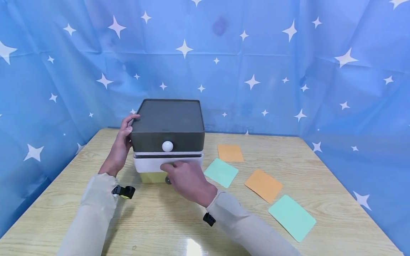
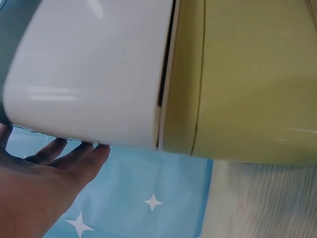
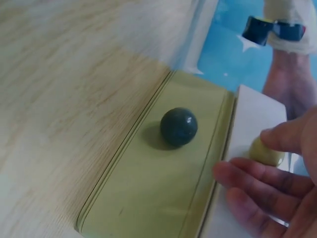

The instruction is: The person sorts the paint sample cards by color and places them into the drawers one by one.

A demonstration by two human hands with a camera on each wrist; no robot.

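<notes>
A small drawer box has a dark grey top tier (image 1: 169, 115), a white middle drawer (image 1: 147, 164) and a yellow bottom drawer (image 1: 152, 177). On the left side of the box rests my left hand (image 1: 121, 144), its fingertips against the wall near the top. My right hand (image 1: 190, 181) is at the front of the white drawer. There its thumb and fingers pinch a yellow round knob (image 3: 265, 152), partly hidden by them. Above the white drawer front runs a dark gap. The bottom drawer has a dark knob (image 3: 179, 127), the top tier a white knob (image 1: 167, 146).
Right of the box lie two orange cards (image 1: 230, 153) and two mint green cards (image 1: 292, 217) on the wooden table (image 1: 336, 199). A blue curtain with white stars (image 1: 221, 71) hangs close behind the box and along the sides.
</notes>
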